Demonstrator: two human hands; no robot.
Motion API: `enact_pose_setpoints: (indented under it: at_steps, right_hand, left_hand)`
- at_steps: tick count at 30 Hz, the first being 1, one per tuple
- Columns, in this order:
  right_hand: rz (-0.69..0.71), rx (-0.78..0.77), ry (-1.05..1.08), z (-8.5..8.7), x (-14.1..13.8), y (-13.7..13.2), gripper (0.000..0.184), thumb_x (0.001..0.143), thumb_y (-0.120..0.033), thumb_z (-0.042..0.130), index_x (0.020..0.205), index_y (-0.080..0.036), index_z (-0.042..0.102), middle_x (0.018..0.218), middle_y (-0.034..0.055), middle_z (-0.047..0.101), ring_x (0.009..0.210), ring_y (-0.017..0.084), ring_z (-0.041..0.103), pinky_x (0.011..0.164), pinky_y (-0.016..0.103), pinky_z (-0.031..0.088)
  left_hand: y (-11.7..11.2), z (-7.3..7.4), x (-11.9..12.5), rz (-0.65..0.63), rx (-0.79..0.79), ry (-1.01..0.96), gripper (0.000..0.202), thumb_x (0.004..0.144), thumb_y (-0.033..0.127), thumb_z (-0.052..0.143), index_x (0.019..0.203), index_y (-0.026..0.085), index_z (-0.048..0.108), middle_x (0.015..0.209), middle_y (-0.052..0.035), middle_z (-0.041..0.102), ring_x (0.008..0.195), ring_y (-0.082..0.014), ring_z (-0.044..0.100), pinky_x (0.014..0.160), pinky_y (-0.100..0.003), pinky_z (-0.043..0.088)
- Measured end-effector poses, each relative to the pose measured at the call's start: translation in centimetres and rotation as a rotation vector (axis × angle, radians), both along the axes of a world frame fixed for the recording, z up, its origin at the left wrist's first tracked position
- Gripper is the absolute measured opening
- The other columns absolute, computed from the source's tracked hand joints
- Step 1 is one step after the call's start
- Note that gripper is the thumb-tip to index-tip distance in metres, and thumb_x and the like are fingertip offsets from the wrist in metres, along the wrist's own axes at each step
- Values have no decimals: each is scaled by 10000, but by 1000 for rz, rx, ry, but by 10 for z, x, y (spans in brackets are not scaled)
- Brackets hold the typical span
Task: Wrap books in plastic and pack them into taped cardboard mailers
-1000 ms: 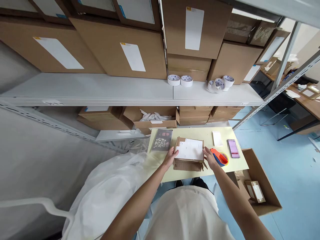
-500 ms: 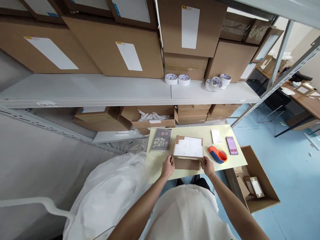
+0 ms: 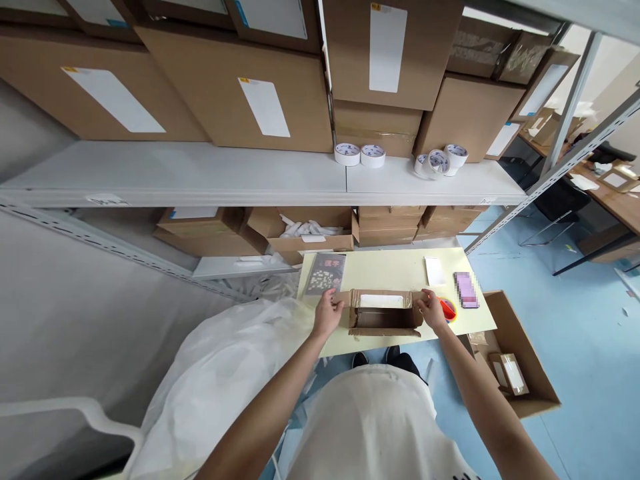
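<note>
A small cardboard box (image 3: 384, 331) stands at the near side of the pale yellow table (image 3: 383, 270), its open end facing me and its dark inside showing. White paper shows on its upper face. My left hand (image 3: 329, 314) pinches the flap on the box's left. On the other side, my right hand (image 3: 431, 311) has its fingers closed on the right flap. Close behind that hand is a red tape dispenser (image 3: 448, 309), partly hidden by it. A dark flat pack with a printed cover (image 3: 326, 275) lies left of the box.
A white pad (image 3: 434, 271) and a purple, blurred-out phone-like thing (image 3: 466, 290) lie on the right of the table. Tape rolls (image 3: 373, 156) stand on the grey shelf (image 3: 250, 173) beneath large cartons. An open carton (image 3: 533, 373) sits on the floor; white plastic sheeting (image 3: 215, 380) fills the left.
The box has tipped so its open end faces me, and its labelled top now shows only as a strip. Both hands have moved up and outward to its side flaps. The right hand now covers part of the dispenser.
</note>
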State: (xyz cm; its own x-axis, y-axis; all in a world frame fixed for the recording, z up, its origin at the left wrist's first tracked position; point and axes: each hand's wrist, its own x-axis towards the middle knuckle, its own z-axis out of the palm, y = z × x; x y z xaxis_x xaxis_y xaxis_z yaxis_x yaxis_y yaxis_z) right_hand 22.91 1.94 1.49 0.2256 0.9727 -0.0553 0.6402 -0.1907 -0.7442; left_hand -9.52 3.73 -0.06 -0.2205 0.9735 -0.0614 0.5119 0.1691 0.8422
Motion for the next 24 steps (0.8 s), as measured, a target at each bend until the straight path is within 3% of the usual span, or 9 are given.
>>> enact_pose_setpoints:
  at_steps: [2,4,7,10,13,15,17,20,24]
  right_hand:
    - [-16,0,-50,16,2,-1,429,862,-345,467,1229,-139,547,1006,121,696,882,238,677,754,392,555]
    - [6,105,-189,37,0,-5,409,897,-342,432,1235,-149,558,1177,154,649,1073,266,627,865,421,530]
    - [228,208,-378,64,-17,-16,363,952,-313,372,1199,-178,602,1217,130,646,1133,247,597,944,393,494]
    - [514,62,-488,68,-46,-29,347,958,-283,392,1197,-175,619,1190,125,674,1065,229,639,934,354,492]
    - [535,-87,-649,50,-63,-39,500,936,-383,458,1336,-89,514,1401,214,516,1294,315,491,1046,440,399]
    - [478,-171,-716,34,-60,-44,684,918,-487,463,1429,-38,387,1491,254,379,1399,355,343,1097,486,323]
    - [464,-228,-729,19,-50,-48,806,900,-574,438,1479,-35,285,1533,252,295,1439,356,257,1118,496,287]
    - [501,-228,-693,1,-34,-54,892,881,-636,410,1514,-53,173,1568,232,214,1466,333,184,1125,490,282]
    - [489,-157,-645,-8,-27,-54,945,859,-605,477,1517,-39,105,1561,252,220,1463,333,193,1115,498,298]
  left_hand:
    - [-1,15,0,-96,149,177,377,764,154,552,1136,192,597,1186,-118,630,1146,-263,587,990,-435,468]
    - [-2,36,4,-250,215,316,327,797,124,497,1066,215,658,1255,-103,620,1242,-269,525,1043,-448,416]
    - [-4,69,22,-514,217,403,323,866,137,426,974,232,716,1145,-71,697,1159,-250,588,1035,-447,402]
    - [-13,85,51,-785,163,415,330,881,175,417,989,224,726,1045,-63,733,978,-215,661,932,-378,471]
    - [-26,75,71,-846,14,584,361,871,309,466,1092,150,702,1207,-163,669,1151,-305,593,992,-450,426]
    - [-35,60,71,-751,-120,696,561,844,414,497,1282,76,587,1402,-238,505,1352,-385,399,1091,-543,294]
    - [-41,45,62,-656,-223,757,771,827,505,484,1436,40,396,1520,-251,323,1445,-405,200,1136,-599,149]
    - [-46,29,42,-598,-218,785,955,800,622,461,1508,34,204,1577,-237,148,1472,-394,65,1139,-627,53]
    - [-42,17,22,-602,-151,691,1174,701,685,579,1525,47,39,1582,-257,80,1470,-397,79,1134,-633,93]
